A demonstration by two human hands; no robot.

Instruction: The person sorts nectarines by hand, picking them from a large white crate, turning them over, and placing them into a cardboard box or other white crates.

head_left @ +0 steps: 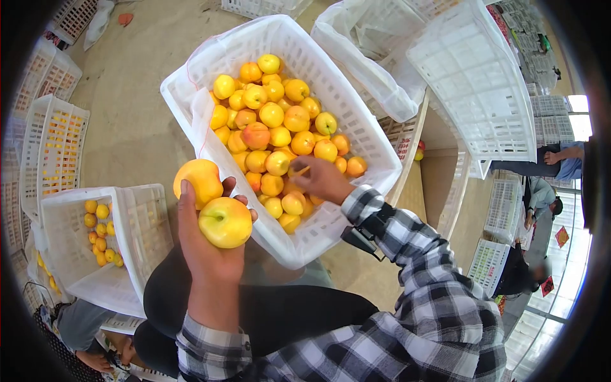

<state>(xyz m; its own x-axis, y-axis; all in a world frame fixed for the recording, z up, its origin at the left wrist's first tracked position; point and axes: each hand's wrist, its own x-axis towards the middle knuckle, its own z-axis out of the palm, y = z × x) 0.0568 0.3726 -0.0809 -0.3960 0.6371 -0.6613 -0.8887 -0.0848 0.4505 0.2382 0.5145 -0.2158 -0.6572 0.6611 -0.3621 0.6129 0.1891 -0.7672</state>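
Note:
Two large yellow-orange apricots lie in my left hand [210, 254], which is closed around them. The nearer apricot [225, 222] shows its stem hollow; the other apricot [198, 183] sits just behind it, against the fingers. My right hand [321, 179] is down in a white plastic crate [356, 95], over a heap of apricots [272, 114]. Its fingers are bent in among the fruit, and what they grip, if anything, is hidden. Thin white lining covers the crate's inner walls. The crate stands tilted in front of my knees.
On the left, a lined crate [121, 210] holds more apricots, with another fruit crate [54, 153] behind it. White crates [474, 76] and a cardboard box [439, 184] stand at right. A person's hands [95, 360] show at lower left; other people [541, 197] are at far right.

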